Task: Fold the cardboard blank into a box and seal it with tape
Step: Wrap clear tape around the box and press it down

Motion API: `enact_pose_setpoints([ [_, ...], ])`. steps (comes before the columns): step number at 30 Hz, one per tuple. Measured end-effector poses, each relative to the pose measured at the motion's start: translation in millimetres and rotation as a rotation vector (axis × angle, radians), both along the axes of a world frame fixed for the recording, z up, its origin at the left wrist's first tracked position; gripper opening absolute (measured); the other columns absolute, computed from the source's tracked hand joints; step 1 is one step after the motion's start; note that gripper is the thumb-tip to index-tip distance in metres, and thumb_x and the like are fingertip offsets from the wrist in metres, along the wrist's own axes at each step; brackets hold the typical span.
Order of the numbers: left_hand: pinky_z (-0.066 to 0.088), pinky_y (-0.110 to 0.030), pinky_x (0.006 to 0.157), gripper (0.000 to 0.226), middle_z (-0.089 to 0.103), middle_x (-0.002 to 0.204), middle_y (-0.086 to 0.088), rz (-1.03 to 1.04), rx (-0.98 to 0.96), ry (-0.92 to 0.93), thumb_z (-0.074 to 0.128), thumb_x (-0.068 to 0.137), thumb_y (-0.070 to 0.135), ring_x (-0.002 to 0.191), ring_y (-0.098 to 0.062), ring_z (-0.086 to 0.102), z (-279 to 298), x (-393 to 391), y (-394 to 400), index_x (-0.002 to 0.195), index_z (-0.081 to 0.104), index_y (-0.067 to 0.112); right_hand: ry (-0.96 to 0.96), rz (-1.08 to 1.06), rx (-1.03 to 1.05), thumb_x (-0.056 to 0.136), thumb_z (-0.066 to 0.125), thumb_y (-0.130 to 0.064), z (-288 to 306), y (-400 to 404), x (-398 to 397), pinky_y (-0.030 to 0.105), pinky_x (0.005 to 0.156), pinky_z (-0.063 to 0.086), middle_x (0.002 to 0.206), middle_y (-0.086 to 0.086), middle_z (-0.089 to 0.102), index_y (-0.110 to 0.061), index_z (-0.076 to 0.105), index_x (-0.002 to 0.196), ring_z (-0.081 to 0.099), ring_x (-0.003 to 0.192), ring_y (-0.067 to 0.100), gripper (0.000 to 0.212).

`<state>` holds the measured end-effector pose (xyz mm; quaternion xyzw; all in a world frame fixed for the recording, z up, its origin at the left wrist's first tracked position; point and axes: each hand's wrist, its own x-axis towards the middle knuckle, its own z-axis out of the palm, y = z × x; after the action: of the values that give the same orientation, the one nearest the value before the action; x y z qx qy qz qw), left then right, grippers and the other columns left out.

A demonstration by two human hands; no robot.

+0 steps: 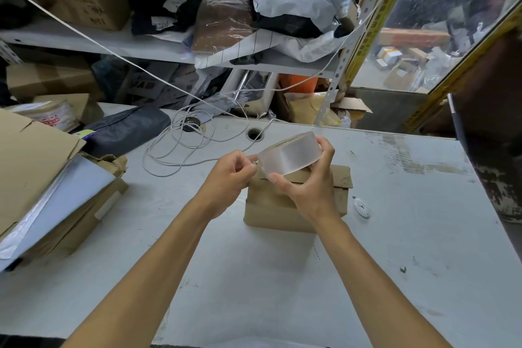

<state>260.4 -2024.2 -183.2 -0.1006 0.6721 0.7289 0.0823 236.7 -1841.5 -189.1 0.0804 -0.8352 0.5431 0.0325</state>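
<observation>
The cardboard box [271, 206] sits folded on the pale surface [395, 234], near its middle, with its top flaps brought together and one flap edge sticking out at the far right corner. Just above it, both hands hold a roll of clear tape [291, 154], which is tilted so that its broad outer band faces the camera. The right hand [308, 186] grasps the roll, its thumb pressed on the near lower edge and its fingers curled over the far side. The left hand [228, 178] is at the roll's left side, its thumb and fingertips pinched together at the tape's edge; whether they have the loose end of the tape between them is too small to tell. Both forearms reach in from the bottom of the view. Just to the right of the box a small white oval object [362, 207] lies on the surface. Farther back a loose coil of white cord [180, 147] lies near two round holes in the surface, and a dark grey bag [127, 128] lies to its left. At the left edge a stack of flat cardboard sheets [34, 167] rests with pale plastic sleeves between them. Behind, a white shelf [113, 42] carries boxes and bagged clothing.
</observation>
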Motion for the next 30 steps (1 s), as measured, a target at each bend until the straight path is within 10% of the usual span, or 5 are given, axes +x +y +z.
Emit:
enact_pose_setpoints([
  [6, 0.059, -0.036, 0.087, 0.018, 0.064, 0.126, -0.019, 0.065, -0.071, -0.061, 0.049, 0.099, 0.003, 0.119, -0.023, 0.064, 0.7, 3.6, -1.4, 0.082, 0.043, 0.008, 0.084, -0.042, 0.007, 0.057, 0.087, -0.052, -1.8, -3.2, 6.3, 0.048, 0.097, 0.050, 0.134, -0.008, 0.039, -0.032, 0.024, 0.139, 0.045, 0.121, 0.015, 0.105],
  [12, 0.057, -0.048, 0.092, 0.017, 0.073, 0.112, -0.009, 0.035, -0.163, -0.088, 0.053, 0.099, 0.013, 0.105, -0.021, 0.070, 0.0, 4.9, -5.8, 0.084, 0.045, 0.009, 0.216, -0.173, 0.101, 0.055, 0.082, -0.057, 2.7, 6.3, 8.5, 0.034, 0.100, 0.045, 0.133, -0.008, 0.037, -0.033, 0.027, 0.140, 0.038, 0.123, 0.006, 0.104],
  [30, 0.060, -0.053, 0.083, 0.020, 0.070, 0.113, -0.015, 0.047, -0.121, -0.126, 0.051, 0.098, 0.008, 0.107, -0.022, 0.069, 15.6, 12.6, 13.6, 0.080, 0.043, 0.009, 0.063, -0.285, 0.234, 0.055, 0.076, -0.071, 4.2, 33.5, 6.9, 0.063, 0.109, 0.035, 0.146, -0.008, 0.032, -0.043, 0.015, 0.147, 0.032, 0.133, 0.009, 0.114],
])
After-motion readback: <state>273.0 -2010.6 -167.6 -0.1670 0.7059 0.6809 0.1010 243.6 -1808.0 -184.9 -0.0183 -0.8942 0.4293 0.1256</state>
